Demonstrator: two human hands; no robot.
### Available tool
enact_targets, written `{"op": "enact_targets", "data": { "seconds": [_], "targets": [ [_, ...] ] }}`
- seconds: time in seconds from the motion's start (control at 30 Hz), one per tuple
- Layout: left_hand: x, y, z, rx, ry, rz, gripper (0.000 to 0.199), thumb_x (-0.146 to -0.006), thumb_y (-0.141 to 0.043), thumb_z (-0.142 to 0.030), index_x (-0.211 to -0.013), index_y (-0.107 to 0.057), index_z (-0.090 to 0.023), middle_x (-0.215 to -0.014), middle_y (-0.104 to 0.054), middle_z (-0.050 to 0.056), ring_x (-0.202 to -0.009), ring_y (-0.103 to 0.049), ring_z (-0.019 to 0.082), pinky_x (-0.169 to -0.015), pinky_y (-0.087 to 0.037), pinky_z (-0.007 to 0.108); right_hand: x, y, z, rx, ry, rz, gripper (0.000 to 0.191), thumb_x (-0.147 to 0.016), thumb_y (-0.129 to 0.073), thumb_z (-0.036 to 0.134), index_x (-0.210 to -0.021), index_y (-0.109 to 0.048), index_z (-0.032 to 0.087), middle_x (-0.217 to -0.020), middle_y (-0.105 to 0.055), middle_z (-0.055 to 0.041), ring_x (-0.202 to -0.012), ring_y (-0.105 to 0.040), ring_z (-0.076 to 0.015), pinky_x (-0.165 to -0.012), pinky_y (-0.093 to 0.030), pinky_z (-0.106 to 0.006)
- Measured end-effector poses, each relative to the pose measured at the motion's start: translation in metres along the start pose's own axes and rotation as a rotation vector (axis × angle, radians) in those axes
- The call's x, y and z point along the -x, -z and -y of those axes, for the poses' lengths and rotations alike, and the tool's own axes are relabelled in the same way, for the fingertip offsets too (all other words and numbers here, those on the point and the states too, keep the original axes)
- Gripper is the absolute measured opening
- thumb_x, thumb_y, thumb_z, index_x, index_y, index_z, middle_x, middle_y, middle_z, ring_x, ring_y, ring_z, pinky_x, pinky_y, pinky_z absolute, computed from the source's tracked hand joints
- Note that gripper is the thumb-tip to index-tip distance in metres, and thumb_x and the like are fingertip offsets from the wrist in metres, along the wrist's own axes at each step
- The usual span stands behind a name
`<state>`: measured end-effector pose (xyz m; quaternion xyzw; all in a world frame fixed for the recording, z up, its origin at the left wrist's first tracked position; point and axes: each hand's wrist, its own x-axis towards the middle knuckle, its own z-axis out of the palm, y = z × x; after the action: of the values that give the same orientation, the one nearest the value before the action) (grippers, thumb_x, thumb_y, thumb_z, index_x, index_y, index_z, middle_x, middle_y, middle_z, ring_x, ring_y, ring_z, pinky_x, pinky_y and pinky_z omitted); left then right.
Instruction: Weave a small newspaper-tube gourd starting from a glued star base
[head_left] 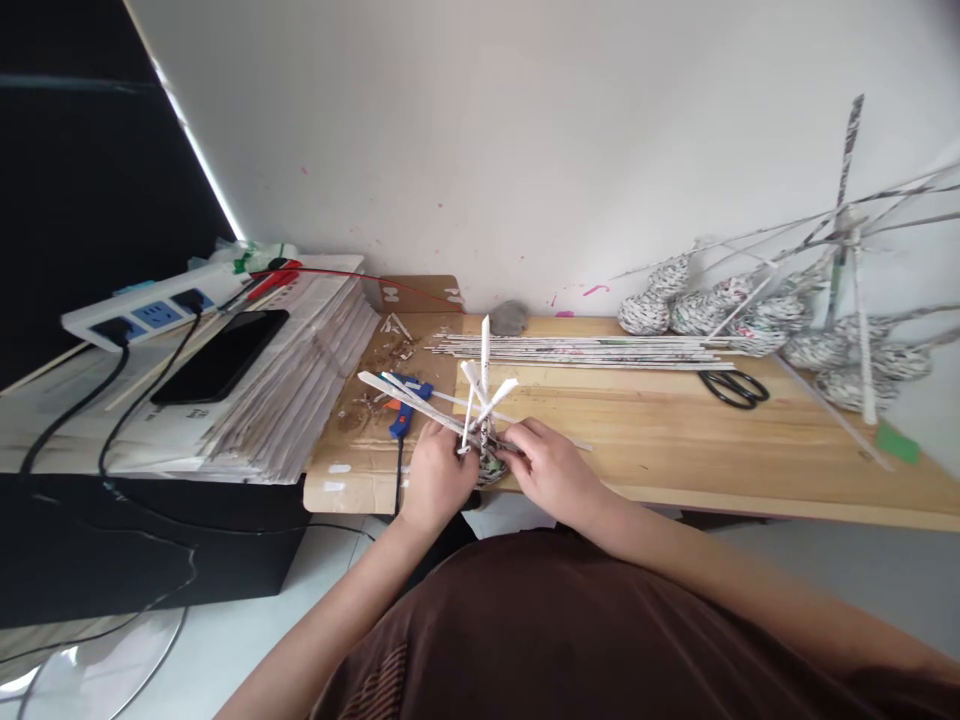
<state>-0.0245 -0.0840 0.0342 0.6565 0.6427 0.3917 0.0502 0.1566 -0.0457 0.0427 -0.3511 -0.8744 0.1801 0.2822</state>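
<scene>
At the table's front edge, my two hands grip a small woven piece (492,468) made of rolled paper strips. Several white paper tubes (485,380) stick up and out from it, a bundle of them slanting to the left. My left hand (441,478) is closed around its left side, the fingertips partly hidden behind the tubes. From the right, my right hand (551,470) pinches a strip at the weave with thumb and fingers. Just behind my left hand a blue glue gun (409,408) lies on the cardboard (360,475).
A row of paper tubes (592,350) lies along the back, with black-handled scissors (733,388) beside it. Several woven paper shapes (645,312) stand at the back right, long tubes jutting out. At left, a paper stack (300,380) carries a phone (221,358) and a power strip (150,312).
</scene>
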Motion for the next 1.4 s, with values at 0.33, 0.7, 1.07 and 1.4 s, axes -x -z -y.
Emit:
{"op": "enact_targets", "data": {
  "seconds": [0.33, 0.7, 1.07, 1.4],
  "targets": [
    [-0.018, 0.045, 0.022, 0.614, 0.212, 0.487, 0.032, -0.085, -0.059, -0.026, -0.114, -0.069, -0.017, -0.105, -0.074, 0.007, -0.095, -0.069, 0.021, -0.088, -0.055, 0.035, 0.0, 0.0, -0.011, -0.045, 0.041, 0.024, 0.004, -0.093, -0.057, 0.02, -0.097, -0.059, 0.021, -0.096, -0.063, -0.0079, -0.091, -0.061, -0.0227, -0.082, -0.049, -0.036],
    [-0.053, 0.04, 0.023, 0.5, 0.006, 0.689, 0.029, -0.084, -0.063, -0.028, -0.11, -0.073, -0.019, -0.103, -0.075, 0.005, -0.091, -0.069, 0.02, -0.085, -0.054, 0.029, -0.005, 0.005, -0.012, -0.076, 0.016, 0.04, 0.006, -0.089, -0.061, 0.017, -0.094, -0.059, 0.02, -0.093, -0.063, -0.0061, -0.088, -0.061, -0.0208, -0.079, -0.048, -0.033],
    [-0.059, 0.059, 0.029, 0.355, 0.064, 0.644, 0.027, -0.089, -0.051, -0.027, -0.103, -0.073, -0.02, -0.09, -0.075, 0.002, -0.081, -0.068, 0.016, -0.079, -0.052, 0.026, -0.006, 0.008, -0.013, -0.081, 0.027, 0.047, 0.006, -0.089, -0.062, 0.017, -0.093, -0.059, 0.02, -0.094, -0.064, -0.005, -0.089, -0.061, -0.0208, -0.081, -0.047, -0.033],
    [-0.044, 0.049, 0.028, 0.291, 0.172, 0.604, 0.015, -0.08, -0.066, -0.027, -0.09, -0.074, -0.02, -0.081, -0.074, 0.001, -0.074, -0.068, 0.017, -0.073, -0.051, 0.027, -0.004, 0.009, -0.011, -0.071, 0.018, 0.073, 0.006, -0.091, -0.062, 0.018, -0.096, -0.06, 0.02, -0.096, -0.064, -0.0072, -0.091, -0.061, -0.0223, -0.082, -0.049, -0.037]
  ]
}}
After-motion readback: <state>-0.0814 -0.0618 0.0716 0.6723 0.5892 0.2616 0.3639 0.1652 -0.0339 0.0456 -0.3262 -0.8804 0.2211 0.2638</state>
